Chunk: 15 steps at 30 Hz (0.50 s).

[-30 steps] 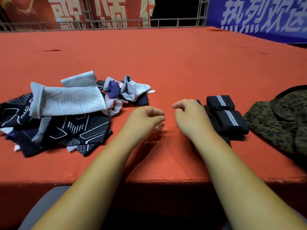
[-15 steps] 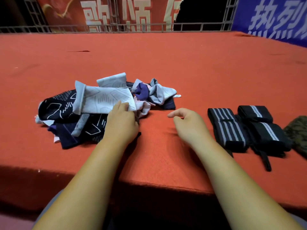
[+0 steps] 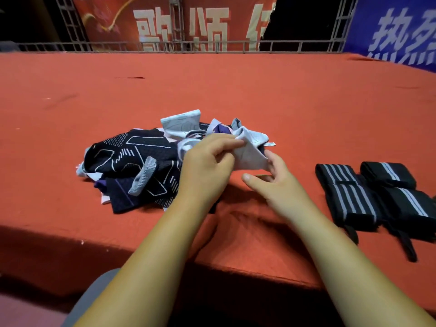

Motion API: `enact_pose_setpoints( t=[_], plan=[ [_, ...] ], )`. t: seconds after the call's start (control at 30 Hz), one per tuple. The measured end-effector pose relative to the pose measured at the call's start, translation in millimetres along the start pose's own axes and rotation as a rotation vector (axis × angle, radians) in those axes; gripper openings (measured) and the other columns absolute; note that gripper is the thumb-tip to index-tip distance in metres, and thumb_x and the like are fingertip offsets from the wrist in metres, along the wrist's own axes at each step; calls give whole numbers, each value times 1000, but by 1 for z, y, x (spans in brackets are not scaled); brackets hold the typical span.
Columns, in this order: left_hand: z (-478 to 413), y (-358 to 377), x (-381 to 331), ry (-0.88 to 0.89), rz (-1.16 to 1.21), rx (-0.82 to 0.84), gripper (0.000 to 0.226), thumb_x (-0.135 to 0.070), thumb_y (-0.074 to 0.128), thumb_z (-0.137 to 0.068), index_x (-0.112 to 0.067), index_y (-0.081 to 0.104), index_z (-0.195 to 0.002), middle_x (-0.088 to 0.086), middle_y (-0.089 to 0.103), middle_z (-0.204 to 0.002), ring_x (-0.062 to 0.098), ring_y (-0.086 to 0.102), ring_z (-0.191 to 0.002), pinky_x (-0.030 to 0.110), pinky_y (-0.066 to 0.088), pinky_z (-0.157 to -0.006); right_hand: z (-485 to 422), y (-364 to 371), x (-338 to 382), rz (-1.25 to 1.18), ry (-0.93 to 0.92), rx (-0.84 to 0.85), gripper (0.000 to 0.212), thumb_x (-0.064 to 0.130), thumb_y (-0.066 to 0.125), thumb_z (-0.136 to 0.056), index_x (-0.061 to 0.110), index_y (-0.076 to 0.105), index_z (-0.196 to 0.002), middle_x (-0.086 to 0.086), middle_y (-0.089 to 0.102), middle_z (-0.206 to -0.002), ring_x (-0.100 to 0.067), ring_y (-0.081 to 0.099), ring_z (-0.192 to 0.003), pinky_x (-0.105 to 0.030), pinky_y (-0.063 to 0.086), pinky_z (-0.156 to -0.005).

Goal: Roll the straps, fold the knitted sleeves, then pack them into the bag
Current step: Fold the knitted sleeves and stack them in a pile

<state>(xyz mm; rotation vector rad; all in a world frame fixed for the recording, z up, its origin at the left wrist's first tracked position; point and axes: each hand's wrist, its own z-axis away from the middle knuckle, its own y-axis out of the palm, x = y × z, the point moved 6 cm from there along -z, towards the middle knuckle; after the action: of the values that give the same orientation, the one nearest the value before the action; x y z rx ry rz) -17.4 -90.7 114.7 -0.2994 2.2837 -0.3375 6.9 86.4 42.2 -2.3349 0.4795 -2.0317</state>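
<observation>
Far left of the work area: heap of knitted sleeves (image 3: 132, 159) on the red table (image 3: 236, 90), dark patterned ones on top, unfolded, bunched.

Left hand (image 3: 207, 168): over the heap's right edge, fingers and thumb pinching the top edge of a pale grey sleeve (image 3: 251, 152) and lifting it off the heap.

Right hand (image 3: 278, 185): just right of that, fingertips touching the same sleeve's near edge, thumb clear. Relaxed, not clamped on it as far as I can see.

Right: two rolled straps (image 3: 346, 197), black with white stripes, side by side near the table edge, loose tails trailing toward the near edge. Strap step looks done.

Bag: not in frame.

Read: the fold step is just starting, first sleeve being singled out. Next move needs the right hand to take the other end, pull the sleeve clear of the tangle, lay it flat on bare cloth between the heap and the straps, then fold. Watch for neighbouring sleeves dragging along.
</observation>
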Motion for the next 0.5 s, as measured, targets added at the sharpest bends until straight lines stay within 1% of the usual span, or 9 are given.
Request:
enact_pose_setpoints(
  t=[0.07,0.1,0.17,0.23,0.3,0.33,0.4,0.47,0.5],
  plan=[
    [4,4,-6,-109,251,-4,39,10,61,-92,-15,84,-110,-7,79,-119,6,70,-118,25,53,-104,1,-2,2,-71,-34,-57,68,18,87,-90,36,51,-145,16,72,-131,1,70,-117,-19,55,-96],
    [4,5,-6,-161,355,-2,39,11,62,-94,-15,84,-112,-7,80,-120,6,71,-119,25,53,-106,0,-7,1,-102,-39,-110,65,10,85,-91,25,52,-145,9,74,-130,0,71,-116,-23,55,-97],
    [4,10,2,-249,479,30,45,14,63,-94,-17,79,-122,-6,79,-124,5,70,-118,28,53,-106,-1,-16,3,-205,-41,-160,46,1,77,-95,8,60,-136,-4,78,-124,-11,74,-113,-37,57,-99],
    [5,20,15,-339,624,131,61,17,63,-93,-18,66,-142,-3,76,-131,8,70,-118,30,56,-102,1,-20,5,-336,-12,-137,29,1,70,-100,4,68,-129,-14,80,-120,-29,75,-115,-49,59,-103],
    [12,32,25,-443,734,252,74,15,68,-92,-17,47,-155,-1,73,-137,12,69,-123,33,57,-103,4,-26,7,-444,23,-169,26,3,66,-102,6,71,-128,-17,79,-120,-36,75,-114,-50,59,-102],
    [17,39,29,-484,715,328,70,10,71,-93,-16,46,-153,0,75,-134,15,70,-123,34,58,-103,6,-30,6,-473,31,-209,25,4,65,-103,7,71,-127,-17,79,-119,-35,75,-113,-49,61,-100],
    [27,50,32,-502,564,499,53,-6,77,-95,-17,57,-143,1,78,-127,19,73,-120,37,59,-100,6,-40,0,-489,58,-319,21,5,63,-105,9,71,-124,-16,80,-118,-33,76,-112,-48,62,-100],
    [36,61,33,-489,489,633,50,-23,78,-95,-20,62,-142,-1,78,-128,22,73,-121,41,57,-103,6,-51,-13,-494,138,-436,18,4,61,-105,9,72,-118,-20,79,-118,-37,76,-113,-52,61,-102],
    [38,64,32,-505,494,661,51,-29,78,-95,-24,62,-144,-6,78,-125,18,73,-118,41,57,-101,7,-56,-18,-519,188,-483,18,2,58,-106,8,72,-115,-23,77,-120,-38,76,-112,-52,61,-101]
  ],
)
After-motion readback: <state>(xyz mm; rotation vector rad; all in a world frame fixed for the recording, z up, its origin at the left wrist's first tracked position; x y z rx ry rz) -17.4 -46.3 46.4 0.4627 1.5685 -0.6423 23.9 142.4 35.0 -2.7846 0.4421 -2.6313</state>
